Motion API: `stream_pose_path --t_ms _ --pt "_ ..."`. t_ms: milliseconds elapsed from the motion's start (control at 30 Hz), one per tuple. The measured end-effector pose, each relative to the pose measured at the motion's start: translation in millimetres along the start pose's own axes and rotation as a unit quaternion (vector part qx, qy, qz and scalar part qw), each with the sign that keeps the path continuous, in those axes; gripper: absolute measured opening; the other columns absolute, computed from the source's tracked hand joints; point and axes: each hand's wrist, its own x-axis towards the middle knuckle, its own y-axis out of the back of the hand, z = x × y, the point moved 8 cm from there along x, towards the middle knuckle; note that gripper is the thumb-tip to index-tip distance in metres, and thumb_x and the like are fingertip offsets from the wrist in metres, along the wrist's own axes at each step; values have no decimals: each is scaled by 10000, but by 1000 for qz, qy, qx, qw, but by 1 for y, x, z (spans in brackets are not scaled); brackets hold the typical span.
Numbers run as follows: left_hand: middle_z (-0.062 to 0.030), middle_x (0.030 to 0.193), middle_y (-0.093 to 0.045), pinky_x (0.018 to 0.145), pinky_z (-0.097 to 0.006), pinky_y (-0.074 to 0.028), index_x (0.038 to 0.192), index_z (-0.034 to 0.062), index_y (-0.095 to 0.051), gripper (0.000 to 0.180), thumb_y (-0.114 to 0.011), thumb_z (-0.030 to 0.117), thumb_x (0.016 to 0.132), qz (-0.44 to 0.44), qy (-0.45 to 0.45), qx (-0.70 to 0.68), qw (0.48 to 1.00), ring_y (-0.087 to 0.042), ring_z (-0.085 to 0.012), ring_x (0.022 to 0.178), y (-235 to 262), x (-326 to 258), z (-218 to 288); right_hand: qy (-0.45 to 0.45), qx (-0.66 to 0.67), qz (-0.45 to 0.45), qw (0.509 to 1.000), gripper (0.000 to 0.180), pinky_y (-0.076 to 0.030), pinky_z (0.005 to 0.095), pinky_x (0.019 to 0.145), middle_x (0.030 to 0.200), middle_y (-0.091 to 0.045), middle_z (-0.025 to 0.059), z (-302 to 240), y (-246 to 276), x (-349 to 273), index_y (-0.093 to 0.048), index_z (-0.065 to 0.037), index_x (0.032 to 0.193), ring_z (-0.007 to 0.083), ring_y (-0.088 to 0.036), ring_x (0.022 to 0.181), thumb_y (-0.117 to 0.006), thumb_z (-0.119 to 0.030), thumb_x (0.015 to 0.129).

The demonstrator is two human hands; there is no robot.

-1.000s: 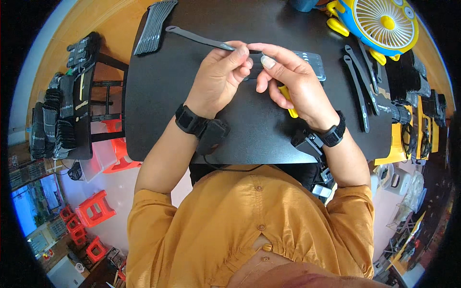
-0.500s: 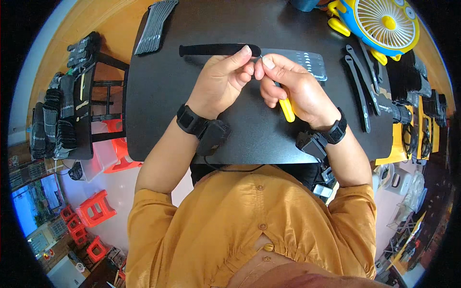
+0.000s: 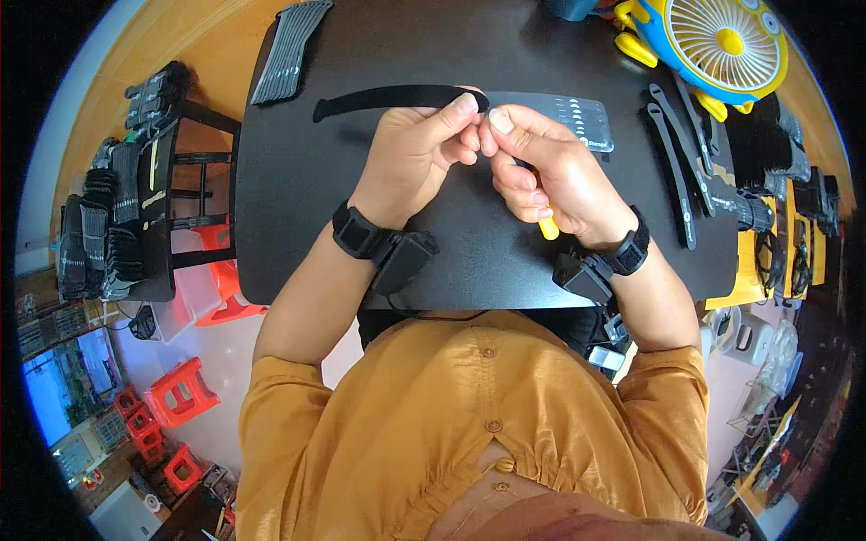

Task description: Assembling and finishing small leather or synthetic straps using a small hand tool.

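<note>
A black fabric strap (image 3: 388,96) is pinched near its right end between the thumb and fingers of my left hand (image 3: 406,162), its long end reaching left above the table. My right hand (image 3: 564,171) meets it there, thumb and forefinger pressed together at the strap's tip. A tool with a yellow handle (image 3: 548,229) lies inside my right palm, the handle's end sticking out below the fingers; its working end is hidden. Behind my hands, a clear plastic sleeve (image 3: 588,119) with pale printed marks lies flat on the dark table (image 3: 451,257).
Several black straps (image 3: 672,171) lie at the right, below a blue and yellow fan (image 3: 729,54). A stack of grey strips (image 3: 290,54) sits at the far left corner. More bundled straps (image 3: 95,221) rest on a side stand; red stools (image 3: 180,392) are on the floor.
The strap's free left end has swung a little left and down. My right hand has turned slightly, so less of the yellow handle shows. Both hands stay together at the strap's end.
</note>
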Motion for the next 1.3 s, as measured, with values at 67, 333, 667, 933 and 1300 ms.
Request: stream_pose_path --t_ms 67,333,667,933,1300 --pt "-94 783 -652 620 -223 -470 858 -30 -672 269 -588 202 967 -5 7 1 1000 -590 -126 671 2 0 -1 2 -28 7 1000 271 -227 207 367 554 -365 -46 -1 -2 0 -522 -98 891 46 -287 405 -442 -314 1034" --pt "-84 791 -659 627 -230 -495 830 -17 -669 288 -583 220 971 15 19 -6 1000 -595 -125 655 -1 -4 -7 -7 10 -3 1000 279 -226 204 368 553 -376 -44 1 -2 0 -527 -97 884 45 -288 402 -432 -310 1038" --pt "-77 800 -645 592 -230 -506 856 -33 -662 317 -557 238 984 33 26 31 999 -601 -121 683 -2 -9 -5 39 -176 51 982 291 -231 200 373 559 -371 -50 -8 3 1 -537 -101 874 38 -302 422 -432 -318 1037" --pt "-73 795 -634 596 -239 -492 873 -36 -662 327 -567 258 980 28 19 33 999 -586 -126 658 -1 -8 -9 -27 -48 4 998 289 -231 201 373 545 -360 -56 1 1 1 -554 -99 883 39 -303 423 -430 -309 1039" --pt "-52 736 -617 587 -239 -472 852 -15 -670 280 -622 243 947 59 42 61 995 -555 -121 623 2 -8 -8 295 -601 175 722 164 -481 401 554 730 -587 231 -37 -4 -14 -587 -51 920 409 -606 689 -553 -203 974"
